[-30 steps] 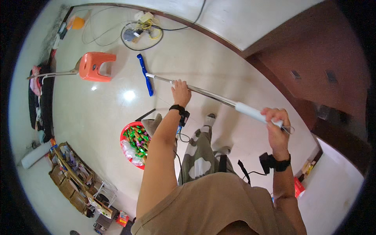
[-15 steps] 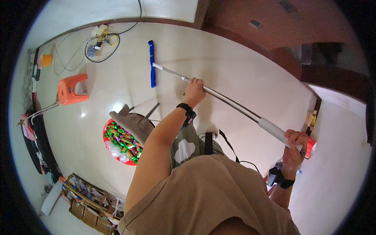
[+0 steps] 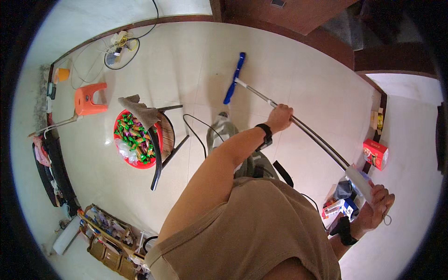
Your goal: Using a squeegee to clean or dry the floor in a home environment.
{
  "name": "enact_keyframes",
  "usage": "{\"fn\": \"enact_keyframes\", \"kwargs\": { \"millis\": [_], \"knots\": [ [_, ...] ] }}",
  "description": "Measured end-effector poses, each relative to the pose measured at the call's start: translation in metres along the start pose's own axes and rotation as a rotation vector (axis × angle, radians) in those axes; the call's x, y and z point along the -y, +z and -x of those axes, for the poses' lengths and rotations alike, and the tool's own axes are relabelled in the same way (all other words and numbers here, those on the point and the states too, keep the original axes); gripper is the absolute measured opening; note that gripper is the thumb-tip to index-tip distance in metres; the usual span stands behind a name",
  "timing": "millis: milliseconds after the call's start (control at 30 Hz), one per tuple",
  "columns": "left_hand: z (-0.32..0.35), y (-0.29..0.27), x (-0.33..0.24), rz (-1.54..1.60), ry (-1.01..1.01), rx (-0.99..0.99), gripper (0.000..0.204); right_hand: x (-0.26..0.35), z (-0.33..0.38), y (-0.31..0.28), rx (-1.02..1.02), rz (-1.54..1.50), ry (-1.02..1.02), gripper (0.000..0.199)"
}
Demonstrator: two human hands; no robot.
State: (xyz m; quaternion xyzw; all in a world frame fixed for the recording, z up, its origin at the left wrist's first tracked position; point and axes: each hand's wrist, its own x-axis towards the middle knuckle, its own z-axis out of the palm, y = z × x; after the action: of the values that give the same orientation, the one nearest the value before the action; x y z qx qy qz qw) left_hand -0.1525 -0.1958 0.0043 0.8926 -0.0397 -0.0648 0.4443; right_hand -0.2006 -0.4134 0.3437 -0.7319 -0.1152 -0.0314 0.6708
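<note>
Mop (image 3: 321, 143) slanting across the frame from upper centre to lower right, blue head (image 3: 233, 83) at the top end, near-upright in the frame, left hand (image 3: 280, 117) wrapped round the metal pole, right hand (image 3: 380, 205) closed on the pale grip (image 3: 358, 181), both palms hidden.

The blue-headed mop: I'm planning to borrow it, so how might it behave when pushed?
Its metal pole looks stiff, running straight between the left hand and right hand. The blue head probably slides easily on the glossy floor, and may pivot at the white joint.
</note>
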Motion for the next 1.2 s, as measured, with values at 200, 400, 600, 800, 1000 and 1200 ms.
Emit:
{"fn": "enact_keyframes", "kwargs": {
  "millis": [200,400,600,800,1000,1200],
  "knots": [
    [0.008,-0.007,0.017,-0.030,-0.065,-0.238,0.007,-0.018,-0.015,0.011,0.136,-0.130,-0.163,0.025],
    [0.051,-0.063,0.135,0.039,-0.216,-0.441,0.013,-0.079,-0.033,0.071,0.082,0.062,0.090,0.018],
    [0.098,-0.127,0.260,-0.322,-0.399,-0.348,0.013,-0.137,-0.032,0.199,0.315,-0.382,0.095,0.017],
    [0.054,-0.099,0.194,-0.239,-0.279,-0.121,0.007,-0.113,-0.016,0.147,-0.035,-0.237,0.124,0.016],
    [0.020,0.020,0.049,-0.140,0.167,0.037,0.004,-0.018,0.056,0.019,-0.398,0.096,0.081,0.011],
    [0.052,0.121,-0.092,0.214,0.377,0.383,0.009,0.089,0.132,-0.023,-0.553,0.302,0.060,0.016]
  ]
}}
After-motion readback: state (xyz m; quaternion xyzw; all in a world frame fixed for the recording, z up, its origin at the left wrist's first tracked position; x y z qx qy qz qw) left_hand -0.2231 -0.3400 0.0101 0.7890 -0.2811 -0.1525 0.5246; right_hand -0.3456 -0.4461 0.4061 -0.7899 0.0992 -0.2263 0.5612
